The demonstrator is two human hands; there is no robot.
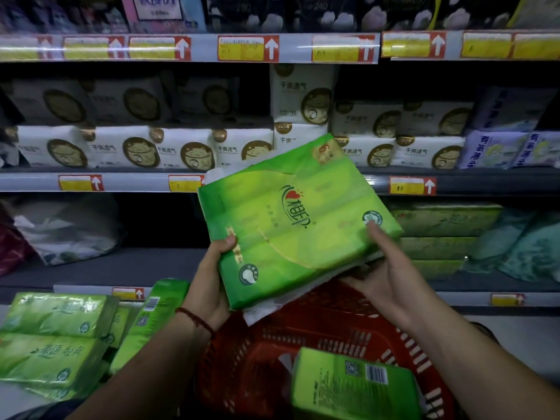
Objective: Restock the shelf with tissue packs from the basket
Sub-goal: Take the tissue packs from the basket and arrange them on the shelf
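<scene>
Green tissue pack point(291, 219) is held tilted above the red basket point(333, 325), in front of the lower shelf point(136, 265). The left hand point(209, 280) grips its near-left edge and the right hand point(385, 268) its near-right corner. Likely risks: the slick film slips from these edge grips, or the raised far corner catches the price rail point(136, 182) on entry.

Held tissue pack point(297, 219): thin green plastic film wrapper, glossy, smooth, soft creases along seams.
Basket point(333, 322): hard red plastic, moulded lattice, dull sheen.
Pack in basket point(351, 386): same shiny film, wrinkled at end fold.
Stacked packs point(54, 338), lower left: film very glossy, catches glare.
White packs point(181, 150), middle shelf: soft film, duller finish.
Shelf edge strip point(206, 48): clear glossy plastic over paper price labels.
Shelf board point(136, 265): grey, smooth, matt, looks like painted metal.
Wrist cord point(197, 321): red woven thread, rough.
</scene>
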